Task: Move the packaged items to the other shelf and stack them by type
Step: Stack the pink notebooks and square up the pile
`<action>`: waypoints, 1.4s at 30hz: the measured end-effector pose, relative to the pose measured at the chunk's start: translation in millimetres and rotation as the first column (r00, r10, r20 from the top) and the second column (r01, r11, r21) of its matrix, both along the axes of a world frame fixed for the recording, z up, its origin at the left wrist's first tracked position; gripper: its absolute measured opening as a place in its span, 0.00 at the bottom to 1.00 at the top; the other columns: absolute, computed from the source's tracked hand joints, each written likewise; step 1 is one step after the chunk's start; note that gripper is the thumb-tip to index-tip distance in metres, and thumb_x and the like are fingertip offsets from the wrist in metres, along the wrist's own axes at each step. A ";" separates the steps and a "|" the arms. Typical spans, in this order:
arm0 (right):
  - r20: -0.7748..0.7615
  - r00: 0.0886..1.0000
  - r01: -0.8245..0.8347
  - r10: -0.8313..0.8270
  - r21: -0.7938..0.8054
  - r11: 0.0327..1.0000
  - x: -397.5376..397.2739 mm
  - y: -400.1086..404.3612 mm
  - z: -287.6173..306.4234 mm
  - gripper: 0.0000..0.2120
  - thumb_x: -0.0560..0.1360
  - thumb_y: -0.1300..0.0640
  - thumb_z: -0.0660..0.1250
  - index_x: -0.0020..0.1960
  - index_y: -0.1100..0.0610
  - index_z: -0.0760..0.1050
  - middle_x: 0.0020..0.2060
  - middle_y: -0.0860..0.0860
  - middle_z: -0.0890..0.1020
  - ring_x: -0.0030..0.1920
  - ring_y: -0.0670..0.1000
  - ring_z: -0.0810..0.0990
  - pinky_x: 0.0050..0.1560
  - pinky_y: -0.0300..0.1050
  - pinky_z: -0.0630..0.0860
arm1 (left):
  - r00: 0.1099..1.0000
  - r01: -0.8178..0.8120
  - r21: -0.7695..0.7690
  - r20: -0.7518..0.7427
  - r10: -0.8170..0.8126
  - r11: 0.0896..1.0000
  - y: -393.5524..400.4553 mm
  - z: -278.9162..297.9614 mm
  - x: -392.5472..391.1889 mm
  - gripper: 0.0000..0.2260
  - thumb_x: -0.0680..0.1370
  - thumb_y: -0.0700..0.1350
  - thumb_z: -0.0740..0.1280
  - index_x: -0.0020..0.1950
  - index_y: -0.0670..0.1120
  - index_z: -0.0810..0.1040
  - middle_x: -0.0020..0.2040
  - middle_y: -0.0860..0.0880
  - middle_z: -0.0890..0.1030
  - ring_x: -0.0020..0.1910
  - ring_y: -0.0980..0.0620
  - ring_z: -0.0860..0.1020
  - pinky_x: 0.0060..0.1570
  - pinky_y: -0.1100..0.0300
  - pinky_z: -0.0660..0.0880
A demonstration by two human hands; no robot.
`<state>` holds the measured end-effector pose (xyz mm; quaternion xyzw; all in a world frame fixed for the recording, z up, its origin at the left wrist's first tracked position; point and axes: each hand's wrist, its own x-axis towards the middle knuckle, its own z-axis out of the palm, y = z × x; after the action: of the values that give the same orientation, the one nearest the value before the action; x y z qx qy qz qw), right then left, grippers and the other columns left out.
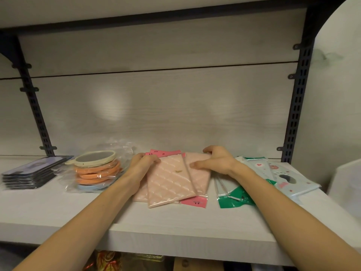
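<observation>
Both hands are at the stack of pink quilted flat packages in clear sleeves (172,178), which lies on the white wooden shelf (58,212) about midway along it and serves here as the landmark. The left hand (142,165) holds the stack's far left corner, fingers curled over the edge, so its grip is closed on the packages. The right hand (213,161) rests on the stack's far right part with the thumb laid flat and the fingers bent over the back edge; it appears to press and hold rather than pinch. The packages are fanned and out of line, pink header strips showing at both ends. To the left of the stack stands a pile of round orange, blue and cream mirrors in plastic bags (95,173), and beyond that a pile of dark flat packs (33,173). To the right lie clear sleeves with green strips (232,194), then pale blue printed packets (283,177). Judgement: the step in hand is squaring up the pink type into one pile. The next move calls for drawing the edges together from both sides and aligning the strips without disturbing the mirrors just beside.
</observation>
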<state>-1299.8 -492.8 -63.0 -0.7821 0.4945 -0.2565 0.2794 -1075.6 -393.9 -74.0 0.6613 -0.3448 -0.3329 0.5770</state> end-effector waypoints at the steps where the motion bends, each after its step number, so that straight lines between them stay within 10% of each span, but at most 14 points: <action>1: 0.078 0.997 0.001 -0.003 0.029 1.000 -1.1 -2.2 0.9 0.42 0.62 0.41 0.82 0.69 0.58 0.74 0.61 0.52 0.80 0.59 0.53 0.79 0.65 0.50 0.75 | 1.000 0.003 -0.009 -0.007 -0.003 1.000 0.5 0.0 0.3 0.19 0.71 0.43 0.72 0.61 0.41 0.77 0.51 0.38 0.84 0.43 0.41 0.83 0.37 0.56 0.77; 7: 0.281 0.960 -0.032 -0.005 0.128 0.991 -7.0 -0.2 10.6 0.17 0.70 0.55 0.78 0.56 0.58 0.81 0.43 0.51 0.84 0.41 0.48 0.82 0.35 0.35 0.76 | 0.999 -0.006 -0.061 -0.033 0.004 0.998 5.0 2.0 -1.9 0.19 0.71 0.43 0.72 0.61 0.43 0.76 0.53 0.38 0.84 0.42 0.43 0.82 0.38 0.55 0.79; 16: 0.621 0.748 0.119 -0.236 0.225 0.967 -20.3 8.7 26.8 0.08 0.63 0.61 0.74 0.41 0.61 0.81 0.38 0.60 0.86 0.38 0.59 0.84 0.47 0.57 0.82 | 0.998 -0.056 -0.120 -0.036 0.052 0.991 8.2 2.0 -2.3 0.07 0.75 0.40 0.70 0.50 0.45 0.75 0.43 0.41 0.80 0.35 0.47 0.78 0.27 0.62 0.72; 25: 0.841 0.426 0.201 -0.333 0.270 0.941 -33.9 7.6 38.4 0.07 0.69 0.64 0.72 0.46 0.57 0.78 0.45 0.57 0.84 0.51 0.59 0.84 0.57 0.56 0.81 | 0.999 -0.047 -0.048 -0.030 0.045 0.998 3.5 -3.6 1.6 0.07 0.75 0.39 0.70 0.51 0.41 0.76 0.45 0.37 0.82 0.40 0.42 0.81 0.39 0.54 0.78; 28: 0.855 0.375 0.084 -0.357 0.352 0.932 -31.0 4.0 36.6 0.14 0.72 0.64 0.71 0.56 0.63 0.77 0.43 0.55 0.83 0.44 0.53 0.83 0.41 0.46 0.83 | 0.999 -0.031 -0.024 -0.041 0.030 0.999 0.9 -5.2 3.4 0.15 0.74 0.40 0.71 0.59 0.38 0.77 0.47 0.37 0.84 0.41 0.42 0.82 0.37 0.56 0.78; 33: 0.841 0.398 -0.137 -0.368 0.451 0.882 -3.3 2.9 24.9 0.11 0.73 0.70 0.67 0.54 0.63 0.76 0.42 0.56 0.81 0.41 0.53 0.81 0.26 0.40 0.78 | 1.000 -0.006 -0.013 -0.020 0.005 1.000 1.6 -5.6 2.6 0.20 0.72 0.44 0.73 0.61 0.39 0.77 0.49 0.38 0.85 0.42 0.42 0.83 0.32 0.59 0.76; 38: 0.820 0.481 -0.086 -0.311 0.397 0.914 15.3 2.9 9.6 0.22 0.67 0.73 0.65 0.61 0.66 0.74 0.52 0.64 0.83 0.48 0.61 0.84 0.44 0.51 0.83 | 0.990 -0.016 -0.031 -0.142 0.011 0.999 3.0 3.8 -4.6 0.07 0.76 0.46 0.67 0.46 0.43 0.83 0.40 0.42 0.85 0.37 0.44 0.81 0.40 0.57 0.75; 42: 0.744 0.599 -0.022 -0.294 0.383 0.924 14.0 7.8 7.7 0.23 0.68 0.73 0.67 0.62 0.63 0.72 0.50 0.61 0.82 0.44 0.59 0.83 0.38 0.47 0.79 | 0.969 -0.028 -0.018 -0.244 0.023 0.999 1.1 4.9 -2.5 0.13 0.78 0.52 0.64 0.42 0.45 0.81 0.38 0.43 0.81 0.36 0.44 0.78 0.42 0.55 0.73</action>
<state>-1285.8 -485.1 -55.3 -0.4836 0.4169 -0.5025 0.5830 -1078.1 -392.8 -69.2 0.6134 -0.2663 -0.4006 0.6263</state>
